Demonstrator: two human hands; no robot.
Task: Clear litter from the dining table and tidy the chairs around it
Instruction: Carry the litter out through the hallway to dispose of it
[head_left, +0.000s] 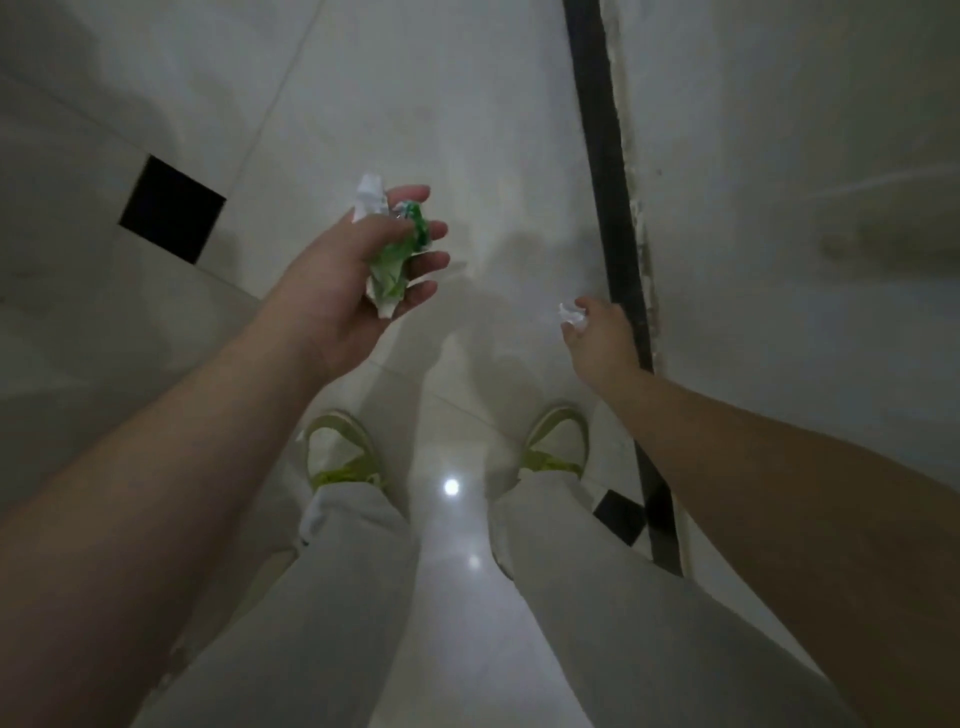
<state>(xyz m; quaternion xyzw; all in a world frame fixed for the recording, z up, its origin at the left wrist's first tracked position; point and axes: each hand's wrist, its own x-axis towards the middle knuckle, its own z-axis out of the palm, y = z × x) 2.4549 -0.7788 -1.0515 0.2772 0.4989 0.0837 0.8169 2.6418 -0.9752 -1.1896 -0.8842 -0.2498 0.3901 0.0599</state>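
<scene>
My left hand (358, 280) is held out palm up over the floor, its fingers loosely curled around a bundle of crumpled litter: a green and white wrapper (397, 260) and a piece of white paper (370, 200) sticking out at the top. My right hand (605, 338) hangs lower to the right, pinching a small ball of crumpled white paper (571, 315) at its fingertips. No table or chair is in view.
I stand on glossy pale floor tiles (452, 104) with black square insets (171, 208). A black skirting strip (610, 182) runs along a white wall (805, 156) close on my right. My legs in light trousers and green-laced shoes (345, 457) are below.
</scene>
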